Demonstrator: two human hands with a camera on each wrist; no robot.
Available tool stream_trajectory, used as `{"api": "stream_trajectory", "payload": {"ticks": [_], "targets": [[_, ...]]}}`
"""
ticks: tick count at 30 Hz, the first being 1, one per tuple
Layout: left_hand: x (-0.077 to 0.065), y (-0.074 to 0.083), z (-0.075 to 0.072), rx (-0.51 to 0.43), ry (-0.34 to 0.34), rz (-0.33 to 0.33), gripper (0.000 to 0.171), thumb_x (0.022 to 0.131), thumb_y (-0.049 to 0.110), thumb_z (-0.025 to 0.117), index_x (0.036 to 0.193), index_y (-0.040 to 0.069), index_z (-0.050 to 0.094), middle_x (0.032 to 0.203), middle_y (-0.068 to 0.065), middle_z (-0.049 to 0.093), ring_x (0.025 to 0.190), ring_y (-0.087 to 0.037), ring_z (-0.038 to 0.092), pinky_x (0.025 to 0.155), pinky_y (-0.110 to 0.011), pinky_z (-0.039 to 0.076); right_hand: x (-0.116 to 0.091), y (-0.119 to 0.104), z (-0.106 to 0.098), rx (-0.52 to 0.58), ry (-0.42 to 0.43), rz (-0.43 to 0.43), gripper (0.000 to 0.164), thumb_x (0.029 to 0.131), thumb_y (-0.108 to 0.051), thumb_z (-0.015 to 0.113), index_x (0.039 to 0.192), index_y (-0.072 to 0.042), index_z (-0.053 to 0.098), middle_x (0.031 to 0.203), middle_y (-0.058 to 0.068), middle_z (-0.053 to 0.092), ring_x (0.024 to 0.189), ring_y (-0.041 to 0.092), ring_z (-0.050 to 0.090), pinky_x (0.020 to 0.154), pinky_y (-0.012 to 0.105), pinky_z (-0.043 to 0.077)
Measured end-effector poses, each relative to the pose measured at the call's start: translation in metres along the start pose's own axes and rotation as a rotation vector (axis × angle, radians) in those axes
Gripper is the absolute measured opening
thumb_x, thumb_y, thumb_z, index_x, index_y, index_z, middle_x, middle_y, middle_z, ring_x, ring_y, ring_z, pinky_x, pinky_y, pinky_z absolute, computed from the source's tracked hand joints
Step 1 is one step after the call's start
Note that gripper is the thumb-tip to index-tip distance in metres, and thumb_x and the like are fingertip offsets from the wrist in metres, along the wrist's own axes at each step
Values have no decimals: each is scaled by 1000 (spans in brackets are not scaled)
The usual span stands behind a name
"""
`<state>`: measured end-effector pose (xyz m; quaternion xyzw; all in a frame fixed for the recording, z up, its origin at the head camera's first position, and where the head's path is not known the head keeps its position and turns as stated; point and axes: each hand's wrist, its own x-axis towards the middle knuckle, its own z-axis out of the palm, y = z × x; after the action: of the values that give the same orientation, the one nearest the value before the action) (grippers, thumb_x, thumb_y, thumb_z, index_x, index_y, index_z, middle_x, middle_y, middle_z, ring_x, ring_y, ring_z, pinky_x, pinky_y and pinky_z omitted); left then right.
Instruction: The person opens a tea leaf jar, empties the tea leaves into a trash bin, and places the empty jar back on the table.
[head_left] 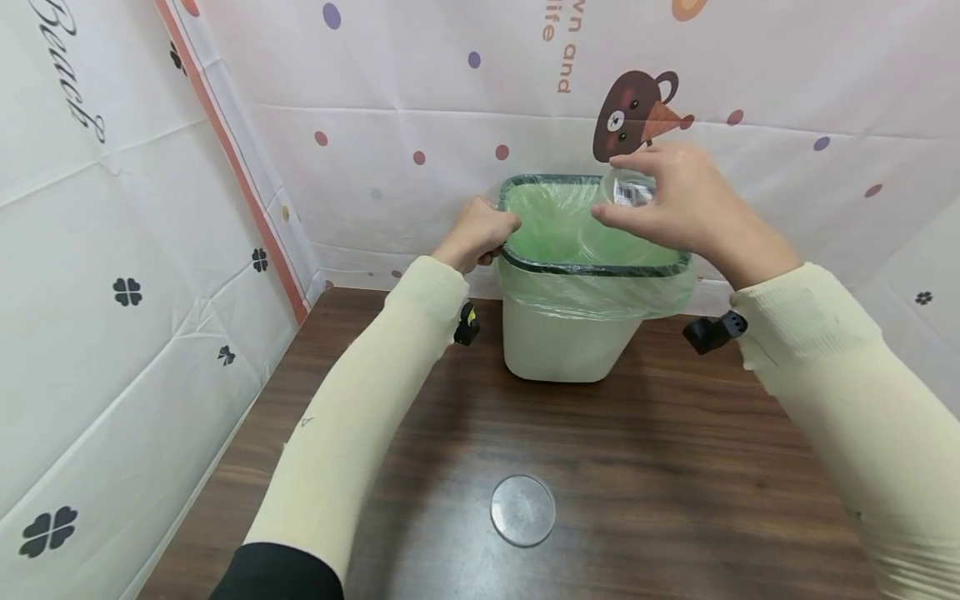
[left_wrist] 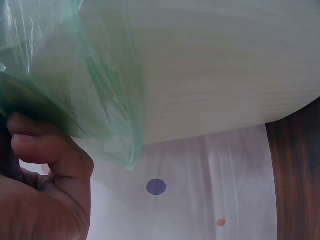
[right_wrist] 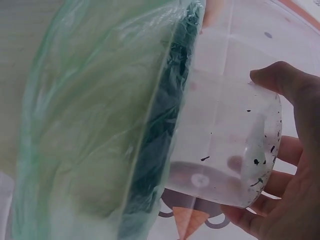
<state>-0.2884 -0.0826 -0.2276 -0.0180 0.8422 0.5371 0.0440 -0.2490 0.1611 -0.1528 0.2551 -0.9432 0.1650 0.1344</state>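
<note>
A pale trash bin (head_left: 566,346) with a dark rim stands against the wall cloth, lined with a thin green plastic bag (head_left: 592,292) folded over the rim. My left hand (head_left: 480,232) grips the bin's left rim through the bag, its fingers curled in the left wrist view. Over the right part of the opening, my right hand (head_left: 686,200) holds a clear plastic container (head_left: 632,192) between thumb and fingers. It is tipped, its mouth toward the bin. Small dark bits cling to the container wall (right_wrist: 230,145) in the right wrist view.
A round clear lid (head_left: 523,511) lies flat on the dark wooden table (head_left: 637,500), in front of the bin. Printed white cloth (head_left: 420,75) covers the wall behind and on the left. Wrist cameras sit on both sleeves.
</note>
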Motion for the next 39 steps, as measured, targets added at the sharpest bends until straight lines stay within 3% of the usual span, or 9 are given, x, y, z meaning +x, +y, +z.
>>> {"api": "stream_trajectory", "payload": {"ticks": [5, 12, 20, 27, 34, 39], "targets": [[1, -3, 0, -44, -14, 26, 40, 96, 16, 55, 62, 18, 33, 51, 2, 33, 42, -13, 34, 46, -29, 31, -9, 2, 1, 16, 46, 4, 70, 87, -42, 74, 142, -2, 56, 141, 28, 52, 136, 47, 38, 114, 62, 23], [2, -10, -2, -157, 5, 40, 42, 96, 19, 59, 62, 17, 34, 53, 3, 31, 43, -13, 33, 44, -26, 32, -20, 3, 2, 56, 147, 33, 72, 85, -39, 77, 143, -3, 55, 141, 22, 52, 129, 43, 44, 108, 60, 30], [-1, -10, 0, -169, 16, 28, 40, 97, 25, 63, 65, 15, 41, 57, 2, 37, 46, -13, 38, 44, -25, 37, -34, -2, 1, 97, 283, 42, 75, 80, -35, 82, 143, -4, 56, 133, 21, 54, 112, 37, 49, 92, 54, 38], [-4, -8, 2, -183, 14, 27, 30, 97, 27, 64, 76, 9, 54, 62, 2, 39, 49, -13, 41, 46, -24, 39, -47, -3, -1, 94, 347, 50, 77, 77, -34, 83, 143, -3, 56, 121, 22, 53, 102, 34, 48, 84, 48, 36], [-7, -7, 3, -194, 52, 26, 35, 96, 28, 65, 69, 14, 48, 59, 2, 36, 49, -13, 43, 46, -24, 41, -58, -1, -2, 118, 377, 72, 72, 74, -33, 86, 135, -1, 63, 115, 16, 52, 94, 26, 45, 78, 32, 31], [-9, -6, 4, -189, 54, 30, 34, 97, 30, 65, 72, 12, 50, 59, 2, 35, 50, -13, 44, 46, -24, 42, -68, 0, -4, 180, 399, 119, 67, 73, -33, 88, 130, -6, 67, 112, 5, 50, 91, 20, 47, 77, 22, 37]]}}
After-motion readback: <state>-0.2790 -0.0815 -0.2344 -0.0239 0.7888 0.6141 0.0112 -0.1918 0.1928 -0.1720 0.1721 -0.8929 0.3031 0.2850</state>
